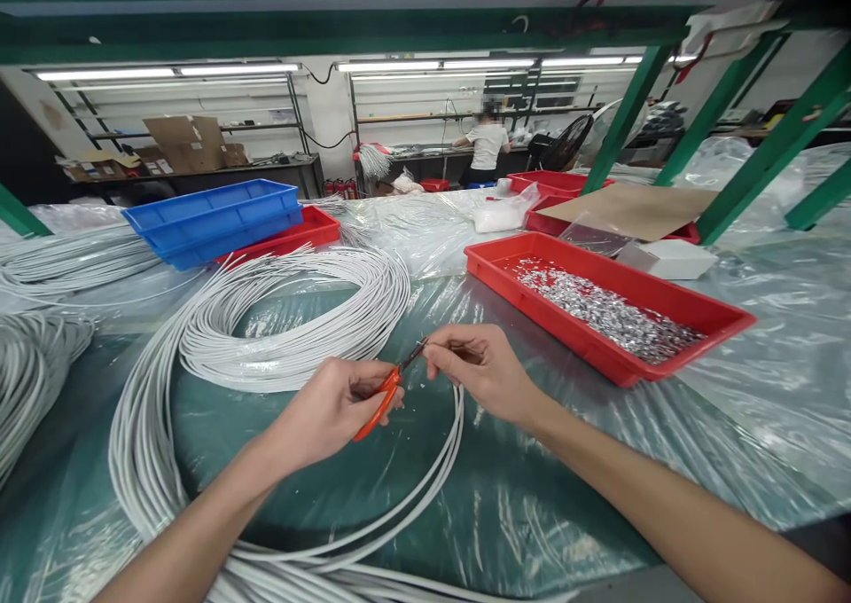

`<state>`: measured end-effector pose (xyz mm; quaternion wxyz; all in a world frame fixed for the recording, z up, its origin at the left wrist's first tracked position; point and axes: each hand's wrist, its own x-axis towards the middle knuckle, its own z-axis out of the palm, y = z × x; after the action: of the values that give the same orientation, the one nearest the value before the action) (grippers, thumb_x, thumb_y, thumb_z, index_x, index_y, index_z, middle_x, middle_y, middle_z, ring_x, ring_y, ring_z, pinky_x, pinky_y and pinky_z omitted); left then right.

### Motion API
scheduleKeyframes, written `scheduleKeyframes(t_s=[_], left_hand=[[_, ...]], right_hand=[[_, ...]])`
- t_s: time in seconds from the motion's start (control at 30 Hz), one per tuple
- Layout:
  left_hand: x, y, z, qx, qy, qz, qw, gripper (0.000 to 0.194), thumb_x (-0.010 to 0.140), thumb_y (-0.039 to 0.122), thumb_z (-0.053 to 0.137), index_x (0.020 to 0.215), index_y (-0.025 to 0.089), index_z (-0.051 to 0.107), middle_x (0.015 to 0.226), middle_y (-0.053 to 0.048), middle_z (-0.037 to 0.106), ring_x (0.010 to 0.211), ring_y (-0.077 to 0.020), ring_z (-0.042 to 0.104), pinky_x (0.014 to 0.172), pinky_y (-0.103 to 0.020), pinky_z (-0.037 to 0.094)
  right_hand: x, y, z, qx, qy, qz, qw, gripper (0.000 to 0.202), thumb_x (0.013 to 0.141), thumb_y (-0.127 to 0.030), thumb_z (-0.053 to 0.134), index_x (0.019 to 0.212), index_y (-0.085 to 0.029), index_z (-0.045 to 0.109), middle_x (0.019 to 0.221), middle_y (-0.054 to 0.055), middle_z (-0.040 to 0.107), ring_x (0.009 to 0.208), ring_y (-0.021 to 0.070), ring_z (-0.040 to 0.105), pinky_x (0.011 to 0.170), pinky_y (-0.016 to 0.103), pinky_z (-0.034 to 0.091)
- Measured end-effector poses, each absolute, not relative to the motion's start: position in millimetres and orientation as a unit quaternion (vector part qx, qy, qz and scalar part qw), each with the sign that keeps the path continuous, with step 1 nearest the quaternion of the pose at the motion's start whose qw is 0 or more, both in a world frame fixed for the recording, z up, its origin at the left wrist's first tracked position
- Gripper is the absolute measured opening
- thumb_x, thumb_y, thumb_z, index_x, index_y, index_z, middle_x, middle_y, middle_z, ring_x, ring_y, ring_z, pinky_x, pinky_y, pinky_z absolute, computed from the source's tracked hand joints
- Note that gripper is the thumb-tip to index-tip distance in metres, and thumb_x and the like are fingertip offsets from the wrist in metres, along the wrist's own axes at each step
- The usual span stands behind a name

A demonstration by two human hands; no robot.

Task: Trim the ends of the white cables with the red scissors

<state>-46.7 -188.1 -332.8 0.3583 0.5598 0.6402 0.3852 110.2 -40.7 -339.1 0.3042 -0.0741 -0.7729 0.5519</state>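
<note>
Plainly, nearest to us is the green counter (545, 497), its top covered with wrinkled clear plastic sheeting (784, 346) that throws back streaks of light. Thick white strands bend round its near edge, and a few loose cables (452, 448) curve up from them toward the middle. Our forearms come in low from both sides and meet above the counter. Our left hand (342, 408), palm inward, is wrapped round a small orange-handled hand tool (382, 408), its dark nose slanting up to the right hand. Our right hand (472, 364) is bent at the wrist, thumb and forefinger in a narrow pinch at the tool's tip, with the loose cables running up into its grasp; the detail between the fingertips is too small to tell. Just beyond our left hand lies a large cable coil (372, 284); to the right, a red tray (651, 294) holds scattered silvery metal pieces (598, 306). Behind the coil, a blue tray (219, 222) leans on another red one, and a white box (667, 259) sits behind the right-hand tray. Green posts (618, 133) frame the room, where a person in a white shirt (487, 146) stands at shelving under tube lights (106, 74), left of a black fan (572, 142).
</note>
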Motion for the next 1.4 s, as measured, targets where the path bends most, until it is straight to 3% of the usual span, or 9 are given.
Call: scheduleKeyframes(t_s=[0.2,0.27,0.5,0.67,0.8,0.97,1.13,1.23,1.4], left_hand=[[-43,-187,-333,0.51,0.631,0.413,0.414,0.017,0.087,0.028,0.059,0.085,0.013,0.067,0.083,-0.006,0.067,0.066,-0.0134,0.062,0.063,-0.024,0.049],[-42,-186,-332,0.498,0.626,0.421,0.427,0.017,0.086,0.028,0.061,0.086,0.012,0.067,0.084,-0.006,0.068,0.064,-0.0129,0.063,0.062,-0.024,0.05],[-44,-186,-329,0.488,0.659,0.416,0.395,0.018,0.087,0.028,0.06,0.087,0.012,0.068,0.079,-0.004,0.068,0.063,-0.0106,0.06,0.057,-0.02,0.044],[-44,-186,-330,0.492,0.665,0.405,0.389,0.015,0.086,0.025,0.059,0.083,0.013,0.066,0.073,-0.002,0.065,0.062,-0.0104,0.059,0.054,-0.019,0.041],[-45,-185,-332,0.496,0.654,0.402,0.405,0.011,0.084,0.018,0.057,0.084,0.013,0.067,0.078,-0.002,0.066,0.064,-0.0111,0.06,0.062,-0.022,0.047],[-43,-185,-333,0.497,0.643,0.41,0.414,0.016,0.086,0.025,0.057,0.083,0.012,0.066,0.08,-0.004,0.067,0.062,-0.0116,0.06,0.062,-0.024,0.048],[-42,-184,-334,0.484,0.631,0.423,0.434,0.017,0.085,0.026,0.058,0.081,0.011,0.066,0.08,-0.005,0.067,0.059,-0.0116,0.06,0.06,-0.025,0.048],[-42,-184,-336,0.48,0.64,0.416,0.433,0.019,0.086,0.028,0.059,0.079,0.012,0.066,0.08,-0.005,0.067,0.059,-0.0117,0.06,0.058,-0.024,0.047],[-41,-185,-336,0.475,0.643,0.417,0.433,0.016,0.087,0.027,0.059,0.082,0.013,0.064,0.08,-0.004,0.067,0.06,-0.0113,0.059,0.06,-0.024,0.047]], right_hand=[[110,-46,-348,-0.095,-0.832,0.355,0.415,0.017,0.091,-0.022,0.057,0.082,-0.016,0.069,0.072,0.005,0.07,0.066,0.0152,0.06,0.062,0.028,0.045],[109,-46,-350,-0.088,-0.828,0.352,0.428,0.016,0.092,-0.023,0.057,0.084,-0.016,0.069,0.071,0.004,0.069,0.063,0.0145,0.059,0.059,0.027,0.044],[104,-42,-348,-0.08,-0.699,0.67,0.238,0.034,0.092,-0.048,0.056,0.083,-0.016,0.06,0.055,-0.006,0.042,0.044,0.007,0.037,0.043,0.021,0.035],[105,-38,-347,-0.093,-0.646,0.731,0.199,0.033,0.087,-0.047,0.064,0.083,-0.014,0.065,0.058,-0.006,0.041,0.046,0.0054,0.033,0.042,0.02,0.03],[106,-36,-344,-0.093,-0.694,0.677,0.227,0.033,0.083,-0.044,0.069,0.074,-0.013,0.065,0.059,-0.001,0.054,0.051,0.008,0.045,0.05,0.023,0.035],[107,-41,-345,-0.076,-0.743,0.599,0.288,0.029,0.088,-0.037,0.064,0.069,-0.015,0.059,0.059,0.0,0.056,0.058,0.0113,0.052,0.059,0.026,0.041],[107,-47,-352,-0.106,-0.83,0.369,0.405,0.017,0.091,-0.02,0.057,0.075,-0.016,0.062,0.064,0.001,0.058,0.063,0.0127,0.05,0.058,0.026,0.039],[106,-45,-357,-0.052,-0.853,0.229,0.467,0.015,0.09,-0.01,0.054,0.08,-0.015,0.063,0.064,0.001,0.059,0.063,0.013,0.046,0.061,0.026,0.039],[102,-40,-362,0.002,-0.858,0.124,0.499,0.015,0.09,-0.005,0.052,0.083,-0.015,0.061,0.066,0.003,0.062,0.063,0.0133,0.042,0.062,0.027,0.039]])
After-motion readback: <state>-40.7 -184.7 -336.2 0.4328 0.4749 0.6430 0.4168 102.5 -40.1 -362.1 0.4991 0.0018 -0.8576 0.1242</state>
